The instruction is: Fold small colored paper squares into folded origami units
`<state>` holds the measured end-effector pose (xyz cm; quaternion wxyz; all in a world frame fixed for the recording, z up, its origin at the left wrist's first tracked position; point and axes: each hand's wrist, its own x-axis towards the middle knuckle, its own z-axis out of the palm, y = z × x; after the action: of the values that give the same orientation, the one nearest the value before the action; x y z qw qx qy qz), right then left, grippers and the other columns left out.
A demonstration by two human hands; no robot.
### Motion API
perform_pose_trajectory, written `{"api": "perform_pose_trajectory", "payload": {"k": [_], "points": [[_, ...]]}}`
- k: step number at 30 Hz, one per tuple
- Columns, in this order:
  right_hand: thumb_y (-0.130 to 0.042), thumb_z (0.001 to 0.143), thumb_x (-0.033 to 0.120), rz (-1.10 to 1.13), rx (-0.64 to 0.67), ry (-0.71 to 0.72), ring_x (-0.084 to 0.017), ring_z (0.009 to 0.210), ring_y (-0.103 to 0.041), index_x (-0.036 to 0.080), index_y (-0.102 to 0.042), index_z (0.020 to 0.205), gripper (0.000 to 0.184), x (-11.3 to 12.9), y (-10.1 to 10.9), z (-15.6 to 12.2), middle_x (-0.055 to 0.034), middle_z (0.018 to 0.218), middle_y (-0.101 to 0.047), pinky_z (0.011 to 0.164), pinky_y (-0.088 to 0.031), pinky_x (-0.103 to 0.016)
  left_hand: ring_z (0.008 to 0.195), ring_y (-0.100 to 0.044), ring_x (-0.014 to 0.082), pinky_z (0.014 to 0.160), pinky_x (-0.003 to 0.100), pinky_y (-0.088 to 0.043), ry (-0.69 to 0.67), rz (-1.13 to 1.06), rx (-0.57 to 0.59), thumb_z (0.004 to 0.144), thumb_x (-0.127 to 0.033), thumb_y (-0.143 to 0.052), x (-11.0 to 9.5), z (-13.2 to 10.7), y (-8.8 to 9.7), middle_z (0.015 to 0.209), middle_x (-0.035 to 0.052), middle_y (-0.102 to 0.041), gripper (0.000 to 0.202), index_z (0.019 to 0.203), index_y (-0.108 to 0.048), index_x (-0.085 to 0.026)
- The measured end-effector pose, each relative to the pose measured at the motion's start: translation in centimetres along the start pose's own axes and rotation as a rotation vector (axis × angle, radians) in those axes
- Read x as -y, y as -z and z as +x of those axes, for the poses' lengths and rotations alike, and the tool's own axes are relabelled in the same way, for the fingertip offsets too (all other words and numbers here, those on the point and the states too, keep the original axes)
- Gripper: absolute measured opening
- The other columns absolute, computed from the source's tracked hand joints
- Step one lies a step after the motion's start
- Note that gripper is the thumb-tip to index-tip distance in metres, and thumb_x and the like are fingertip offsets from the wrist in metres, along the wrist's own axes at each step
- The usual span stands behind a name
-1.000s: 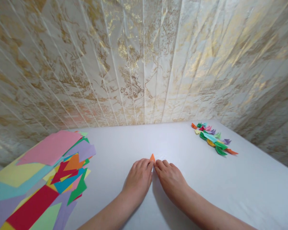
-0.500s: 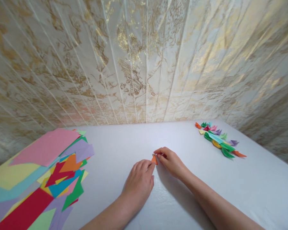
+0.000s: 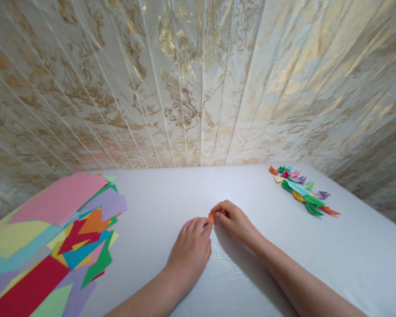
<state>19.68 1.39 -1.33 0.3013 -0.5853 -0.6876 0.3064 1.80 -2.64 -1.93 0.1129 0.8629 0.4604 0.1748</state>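
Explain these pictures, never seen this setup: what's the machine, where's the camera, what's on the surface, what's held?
There is no machine here: these are a person's two bare hands. Every picture comes from one camera worn on the head, looking forward and down, so you see roughly what the wearer sees.

The white table stands before a gold-patterned curtain. On the left lies a spread of coloured paper, large sheets and smaller pieces overlapping. Towards the far right is a cluster of small folded paper shapes.

In the middle, the left hand holds a small orange paper. The right hand is at its far end; whether it pinches or just touches is too small to tell.
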Motion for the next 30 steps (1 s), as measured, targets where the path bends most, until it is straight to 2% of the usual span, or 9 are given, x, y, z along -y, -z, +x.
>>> {"api": "perform_pose_trajectory", "payload": {"k": [9,20,30], "points": [[-0.053,0.082,0.017,-0.104,0.018,0.042,-0.012,0.072,-0.054,0.021,-0.067,0.084,0.015,0.5,-0.2,0.2,0.0013,0.086,-0.059,0.068,-0.041,-0.024,0.124,-0.05,0.0249,0.108,0.048,-0.04,-0.043,0.024,-0.026,0.085,-0.007,-0.046,0.4,0.0,-0.5,0.134,0.0069,-0.057,0.051,0.133,-0.049,-0.022],[-0.053,0.083,0.013,-0.12,0.022,0.067,-0.01,0.07,-0.055,0.021,-0.068,0.083,0.017,1.0,0.0,-0.5,0.002,0.083,-0.058,0.066,-0.039,-0.023,0.12,-0.05,0.0239,0.108,0.045,-0.041,0.003,-0.019,0.0,0.084,-0.008,-0.048,0.1,0.0,0.0,0.128,0.0077,-0.057,0.049,0.131,-0.051,-0.02],[-0.054,0.084,0.012,-0.126,0.018,0.088,-0.01,0.071,-0.056,0.02,-0.066,0.082,0.015,1.2,0.0,-1.0,0.0019,0.084,-0.06,0.066,-0.039,-0.022,0.117,-0.052,0.022,0.106,0.042,-0.041,-0.036,-0.02,0.006,0.086,-0.007,-0.048,0.2,0.0,0.7,0.123,0.0063,-0.06,0.044,0.127,-0.053,-0.021]]}}
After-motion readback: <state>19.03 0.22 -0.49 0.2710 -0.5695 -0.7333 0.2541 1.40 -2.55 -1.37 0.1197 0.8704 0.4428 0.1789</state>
